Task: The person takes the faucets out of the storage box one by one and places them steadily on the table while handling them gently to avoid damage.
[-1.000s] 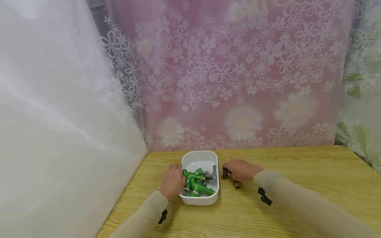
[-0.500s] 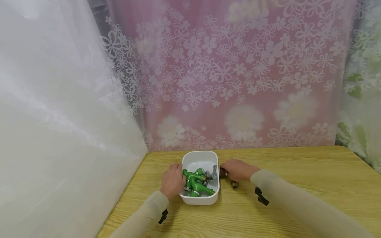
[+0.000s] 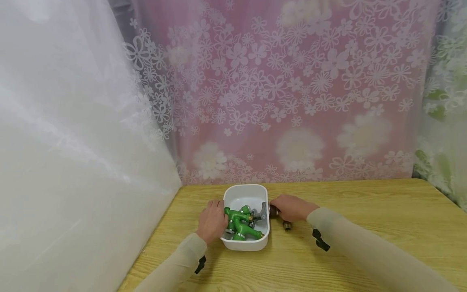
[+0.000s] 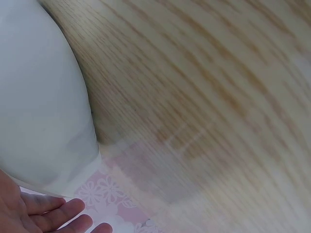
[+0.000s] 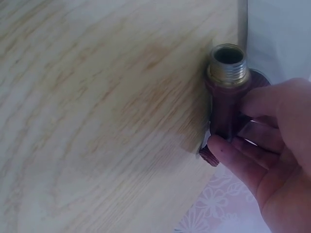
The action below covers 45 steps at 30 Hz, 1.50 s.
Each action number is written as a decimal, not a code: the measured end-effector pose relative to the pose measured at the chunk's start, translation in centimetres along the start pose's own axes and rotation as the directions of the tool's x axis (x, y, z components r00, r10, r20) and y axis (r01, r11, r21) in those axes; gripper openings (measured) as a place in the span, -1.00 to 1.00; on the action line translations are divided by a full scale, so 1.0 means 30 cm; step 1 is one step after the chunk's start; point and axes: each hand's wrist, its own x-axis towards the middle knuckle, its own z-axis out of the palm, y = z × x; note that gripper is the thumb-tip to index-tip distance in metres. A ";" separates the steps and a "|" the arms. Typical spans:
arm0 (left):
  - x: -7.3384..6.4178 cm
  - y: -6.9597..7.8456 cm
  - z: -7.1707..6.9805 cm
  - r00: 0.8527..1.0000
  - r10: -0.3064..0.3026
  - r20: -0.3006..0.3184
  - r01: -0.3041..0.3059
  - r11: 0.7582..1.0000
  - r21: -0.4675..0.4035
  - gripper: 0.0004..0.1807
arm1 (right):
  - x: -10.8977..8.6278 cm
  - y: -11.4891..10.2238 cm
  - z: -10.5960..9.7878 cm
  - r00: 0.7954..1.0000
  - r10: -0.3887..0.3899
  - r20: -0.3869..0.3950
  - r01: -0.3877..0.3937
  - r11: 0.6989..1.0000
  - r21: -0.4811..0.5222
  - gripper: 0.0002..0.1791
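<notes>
In the head view my left hand (image 3: 212, 222) lies at the left rim of a white plastic tub (image 3: 245, 245). Its fingers (image 4: 57, 217) are loosely extended past that rim in the left wrist view; the thumb is hidden. Two green taps (image 3: 243, 223) and a grey metal tap (image 3: 260, 215) lie in the tub. Just outside its right wall, my right hand (image 3: 293, 207) grips a dark brown tap (image 5: 226, 109) by its body. The tap's open threaded end (image 5: 228, 65) faces the right wrist camera, while the hand hides part of its body.
Everything stands on a wood-grain table (image 3: 350, 231). A pink flowered curtain (image 3: 292, 101) hangs behind the far edge. White sheeting (image 3: 80, 162) borders the left side, and a green-patterned curtain (image 3: 443, 121) hangs at the right.
My right hand has moved slightly left with the brown tap, bringing it up close against the tub's right wall. The left hand and the taps in the tub look unchanged.
</notes>
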 end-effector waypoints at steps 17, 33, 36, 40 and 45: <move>0.010 -0.008 0.010 1.000 -0.007 0.013 0.007 1.000 0.000 -0.51 | -0.025 -0.020 -0.092 0.999 -0.049 0.015 0.050 0.995 -0.089 -0.60; 0.005 -0.011 0.012 1.000 -0.008 0.017 0.008 1.000 0.002 -0.51 | -0.045 -0.175 -0.232 0.990 -0.138 0.022 0.139 0.970 -0.200 -0.75; 0.005 -0.010 0.013 1.000 -0.011 0.025 0.011 1.000 0.006 -0.51 | -0.037 -0.213 -0.240 0.989 -0.140 0.053 0.147 0.972 -0.185 -0.71; 0.004 -0.007 0.010 1.000 -0.011 0.028 0.011 1.000 0.003 -0.51 | -0.021 -0.259 -0.243 0.984 -0.135 0.118 0.154 0.973 -0.172 -0.66; 0.003 -0.003 0.007 1.000 -0.011 0.023 0.011 1.000 0.006 -0.51 | 0.002 -0.305 -0.242 0.967 -0.183 0.176 0.214 0.961 -0.173 -0.58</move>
